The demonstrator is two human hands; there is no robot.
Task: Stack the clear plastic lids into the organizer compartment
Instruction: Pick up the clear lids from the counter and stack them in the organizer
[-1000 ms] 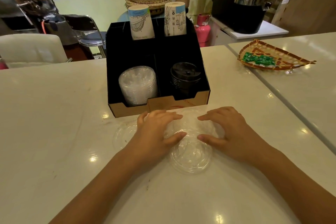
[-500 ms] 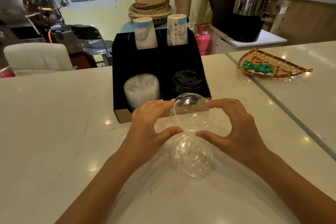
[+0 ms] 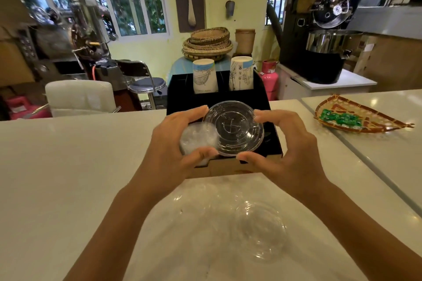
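Observation:
A clear plastic lid (image 3: 233, 128) is held up between both hands, above the front of the black organizer (image 3: 272, 137). My left hand (image 3: 169, 143) grips its left rim and my right hand (image 3: 283, 146) grips its right rim. Behind my left fingers a stack of clear lids (image 3: 196, 138) stands in the organizer's front left compartment. The front right compartment is mostly hidden by the held lid. More clear lids lie on the white counter near me, one (image 3: 262, 232) at the right and fainter ones (image 3: 201, 196) to its left.
Two paper cup stacks (image 3: 204, 76) (image 3: 241, 74) stand in the organizer's back compartments. A woven tray with green packets (image 3: 356, 118) lies on the counter at the right. A seam in the counter (image 3: 365, 166) runs diagonally at the right. A white chair back (image 3: 80, 98) is beyond the far edge.
Both hands have lifted one clear lid off the counter and carried it up and forward over the organizer's front. The camera has tilted upward.

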